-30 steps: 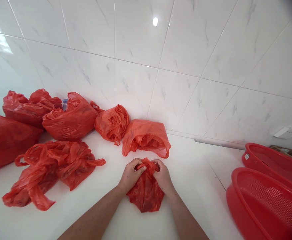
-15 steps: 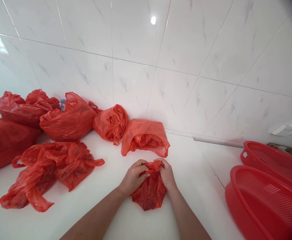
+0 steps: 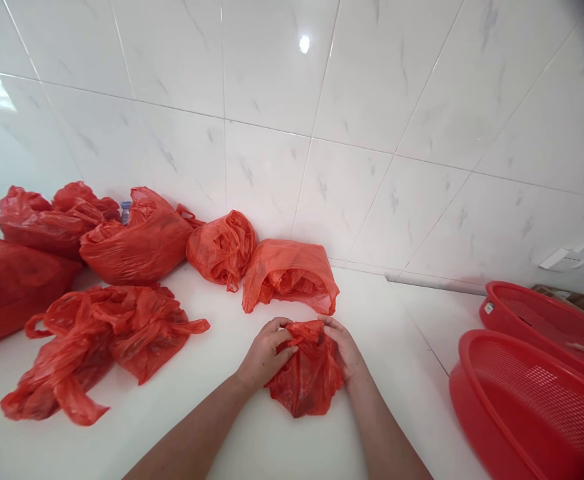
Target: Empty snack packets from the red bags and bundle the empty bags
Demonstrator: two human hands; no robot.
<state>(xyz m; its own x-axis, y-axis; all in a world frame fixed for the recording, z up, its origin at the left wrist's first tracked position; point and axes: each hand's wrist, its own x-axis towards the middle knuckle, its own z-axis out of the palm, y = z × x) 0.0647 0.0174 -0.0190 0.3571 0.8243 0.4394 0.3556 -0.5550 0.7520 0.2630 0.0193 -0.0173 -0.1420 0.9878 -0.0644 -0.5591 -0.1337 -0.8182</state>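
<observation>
A small red plastic bag (image 3: 306,377) lies on the white tabletop in front of me, gathered at its top and wider now towards its lower end. My left hand (image 3: 271,353) pinches the upper left of this bag between thumb and fingers. At its upper right edge, my right hand (image 3: 341,347) is curled round the plastic, its fingertips partly hidden behind the bag. Just beyond both hands sits another red bag (image 3: 292,257), its mouth facing me and crumpled red plastic inside.
Several filled red bags (image 3: 137,247) line the tiled wall, with a bottle (image 3: 125,212) among them. Knotted red bags (image 3: 122,333) lie to the left. Two red mesh baskets, a front one (image 3: 487,393) and a rear one (image 3: 502,303), stand at the right.
My right hand has shifted slightly to the right and the small bag has spread wider on that side. My left hand keeps its hold in nearly the same place.
</observation>
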